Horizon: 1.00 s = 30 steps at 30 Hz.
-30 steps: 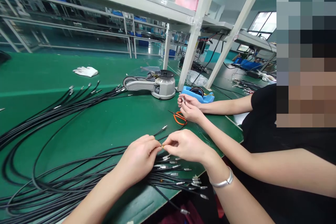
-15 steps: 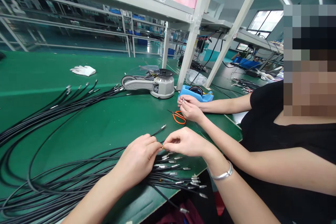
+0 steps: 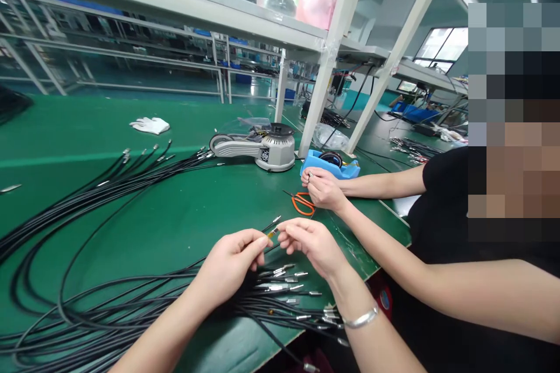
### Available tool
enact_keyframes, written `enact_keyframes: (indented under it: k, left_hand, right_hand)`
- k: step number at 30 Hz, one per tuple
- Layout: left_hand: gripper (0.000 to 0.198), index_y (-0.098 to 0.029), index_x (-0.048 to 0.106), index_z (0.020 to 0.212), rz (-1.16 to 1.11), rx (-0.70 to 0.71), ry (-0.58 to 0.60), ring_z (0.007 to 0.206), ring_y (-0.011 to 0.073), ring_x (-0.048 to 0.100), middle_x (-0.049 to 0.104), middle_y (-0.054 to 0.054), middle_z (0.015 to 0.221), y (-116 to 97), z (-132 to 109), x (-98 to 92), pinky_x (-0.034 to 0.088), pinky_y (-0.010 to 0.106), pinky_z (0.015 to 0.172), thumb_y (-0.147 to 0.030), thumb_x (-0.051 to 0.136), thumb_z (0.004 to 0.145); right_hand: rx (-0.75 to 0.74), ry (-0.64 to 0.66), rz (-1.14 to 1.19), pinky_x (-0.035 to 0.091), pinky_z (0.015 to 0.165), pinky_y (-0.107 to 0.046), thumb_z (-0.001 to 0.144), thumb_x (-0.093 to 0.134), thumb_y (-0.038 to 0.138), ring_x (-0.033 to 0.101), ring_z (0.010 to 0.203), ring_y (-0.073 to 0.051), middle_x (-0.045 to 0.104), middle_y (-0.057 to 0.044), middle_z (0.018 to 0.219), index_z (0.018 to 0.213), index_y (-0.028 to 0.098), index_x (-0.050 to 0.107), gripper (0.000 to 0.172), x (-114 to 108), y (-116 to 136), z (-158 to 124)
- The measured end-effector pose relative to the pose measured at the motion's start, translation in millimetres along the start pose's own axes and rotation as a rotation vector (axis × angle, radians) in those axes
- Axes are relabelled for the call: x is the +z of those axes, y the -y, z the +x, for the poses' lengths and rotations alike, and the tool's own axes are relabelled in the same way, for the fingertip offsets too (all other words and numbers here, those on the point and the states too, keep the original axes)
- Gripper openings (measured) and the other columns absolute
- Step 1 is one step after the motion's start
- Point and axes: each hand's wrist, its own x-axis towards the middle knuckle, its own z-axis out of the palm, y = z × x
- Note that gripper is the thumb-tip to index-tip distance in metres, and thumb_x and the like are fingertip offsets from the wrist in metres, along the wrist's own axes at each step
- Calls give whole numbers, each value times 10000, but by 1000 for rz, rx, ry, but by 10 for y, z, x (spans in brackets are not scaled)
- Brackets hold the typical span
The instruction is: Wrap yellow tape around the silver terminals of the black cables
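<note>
A green counter (image 3: pixel 184 210) in a cable workshop, under a pale steel shelf (image 3: pixel 175 23), as I follow it from afar through the head camera. The landmark is a grey tape dispenser (image 3: pixel 262 148). Toward me from the dispenser, the left hand (image 3: pixel 231 262) pinches a thin black cable (image 3: pixel 269 225), fingers together, its metal tip rising clear of them. A small orange sleeve (image 3: pixel 272 233) lies just below that tip; I cannot tell whether it sits on the same cable. The right hand (image 3: pixel 310 245) is just beside the sleeve, its fingers (image 3: pixel 286 232) loosely apart and apparently touching nothing. The change: the two hands met at the sleeve a moment ago; now they have parted, and it shows between them. Left of the dispenser, a bundle of black cables (image 3: pixel 87 233) fans across the counter, and more metal-tipped cable ends (image 3: pixel 284 282) lie under the hands. To its right, a co-worker's hands (image 3: pixel 321 183) work above orange-handled scissors (image 3: pixel 303 204). Also to its right, a blue foam holder (image 3: pixel 310 166) carries a dark tape roll (image 3: pixel 330 158), with a clear plastic bag (image 3: pixel 330 137) behind it. A white glove (image 3: pixel 149 125) lies to its left.
</note>
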Motion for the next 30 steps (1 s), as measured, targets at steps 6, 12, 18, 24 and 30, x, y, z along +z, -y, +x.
enact_keyframes:
  k: [6, 12, 18, 24, 30]
  left_hand:
    - [331, -155, 576, 665, -208, -72, -44, 477, 95, 437, 536, -33, 527, -14, 18, 10, 340, 212, 496, -470, 541, 761]
    - [350, -174, 496, 546, -244, -69, -65, 447, 85, 384, 468, -53, 465, -38, -8, 70, 319, 208, 481, -463, 563, 731]
    - [303, -162, 543, 592, -346, -85, -40, 428, 78, 360, 440, -62, 438, -38, -13, 32, 299, 202, 465, -433, 583, 723]
    - [261, -134, 583, 630, -592, -129, 104, 390, 55, 343, 457, -52, 395, 43, 20, -51, 254, 187, 441, -366, 613, 744]
    - [233, -143, 559, 590, -732, -224, 251, 337, 47, 245, 329, -79, 360, 64, 39, -111, 207, 192, 377, -330, 609, 720]
  right_hand:
    - [-80, -185, 76, 459, 552, -212, 716, 706, 317, 579, 640, -118, 677, -20, 708, 821, 151, 718, 197, 328, -89, -88]
    - [-120, -310, 56, 433, 541, -232, 684, 669, 253, 502, 521, -97, 617, 8, 587, 627, 152, 621, 125, 478, -103, -28]
    - [-162, -295, 89, 442, 548, -234, 707, 639, 283, 513, 535, -108, 609, 10, 580, 627, 166, 612, 145, 508, -178, -28]
    - [-187, -200, 148, 479, 587, -235, 732, 684, 298, 550, 607, -114, 663, -10, 730, 886, 172, 730, 204, 446, -204, -19]
    - [-390, -171, -147, 519, 703, -282, 781, 648, 249, 610, 730, -152, 670, -40, 850, 1007, 214, 721, 240, 327, -120, -46]
